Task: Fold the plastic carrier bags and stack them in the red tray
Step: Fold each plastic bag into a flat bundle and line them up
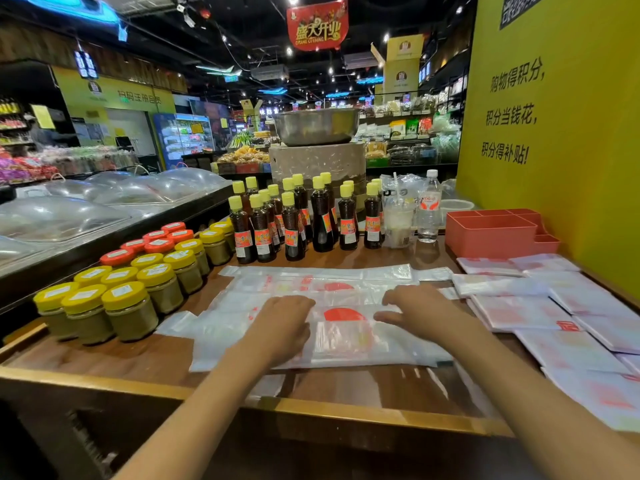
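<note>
A clear plastic carrier bag (343, 327) with red print lies flat on the wooden table (138, 362), over another bag (318, 277) spread behind it. My left hand (282, 323) presses flat on the bag's left half. My right hand (415, 308) rests on its right part with fingers spread. The red tray (491, 233) stands at the back right, against the yellow wall; I see no bags in it. Several white folded or flat bags (519, 311) lie spread on the table to the right of my hands.
Yellow- and orange-lidded jars (128, 289) crowd the table's left. Dark sauce bottles (294, 220) stand in rows behind the bags. A drink cup (398, 226) and water bottle (429, 209) sit left of the tray. The yellow wall (554, 150) bounds the right side.
</note>
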The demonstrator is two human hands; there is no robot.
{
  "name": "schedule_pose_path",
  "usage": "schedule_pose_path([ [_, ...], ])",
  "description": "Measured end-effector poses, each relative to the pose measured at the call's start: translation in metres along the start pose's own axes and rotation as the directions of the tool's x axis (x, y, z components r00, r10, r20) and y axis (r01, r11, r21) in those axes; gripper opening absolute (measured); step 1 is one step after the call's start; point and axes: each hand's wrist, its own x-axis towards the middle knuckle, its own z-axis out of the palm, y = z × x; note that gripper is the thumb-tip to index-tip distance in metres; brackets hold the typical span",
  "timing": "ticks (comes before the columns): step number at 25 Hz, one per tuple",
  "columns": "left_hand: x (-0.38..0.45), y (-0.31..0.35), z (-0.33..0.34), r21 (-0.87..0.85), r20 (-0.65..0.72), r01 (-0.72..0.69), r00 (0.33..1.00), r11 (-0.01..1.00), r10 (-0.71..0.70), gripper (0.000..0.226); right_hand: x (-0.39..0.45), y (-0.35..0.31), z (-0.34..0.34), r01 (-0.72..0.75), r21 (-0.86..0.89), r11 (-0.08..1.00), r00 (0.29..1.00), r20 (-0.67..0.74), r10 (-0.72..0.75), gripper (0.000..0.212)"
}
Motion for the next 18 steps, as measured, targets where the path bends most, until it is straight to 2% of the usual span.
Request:
schedule_pose_path([
  [1,-0.004,0.008,0.009,-0.024,-0.05,-0.006,0.999,1.0,0.005,0.049,0.002,-0.014,0.006,0.019,-0.037,0.999,0.996,-0.091,-0.022,0.043],
  [3,-0.011,0.016,0.027,-0.062,-0.053,-0.044,0.998,0.997,0.04,0.051,-0.002,-0.048,0.028,0.13,0.063,0.99,0.969,-0.222,-0.113,0.038],
  [4,-0.012,0.014,0.037,-0.076,-0.005,-0.04,0.999,0.996,0.04,0.052,-0.007,-0.065,0.042,0.192,0.14,0.971,0.96,-0.233,-0.156,0.039],
  [6,-0.012,0.005,0.051,-0.116,0.152,0.029,0.988,0.993,-0.011,0.053,-0.015,-0.085,0.066,0.223,0.255,0.941,0.971,-0.139,-0.193,0.047],
  [9,-0.008,-0.004,0.06,-0.104,0.312,0.091,0.949,0.99,-0.055,0.055,-0.015,-0.08,0.085,0.116,0.249,0.962,0.985,0.092,-0.143,0.06],
  [12,-0.009,-0.004,0.061,-0.097,0.314,0.097,0.947,0.991,-0.062,0.055,-0.017,-0.07,0.086,0.034,0.212,0.977,0.989,0.132,-0.063,0.07],
  [18,-0.008,-0.01,0.059,-0.126,0.327,0.095,0.944,0.987,-0.049,0.059,-0.023,-0.001,0.082,-0.298,0.305,0.904,0.948,0.209,0.242,0.086],
])
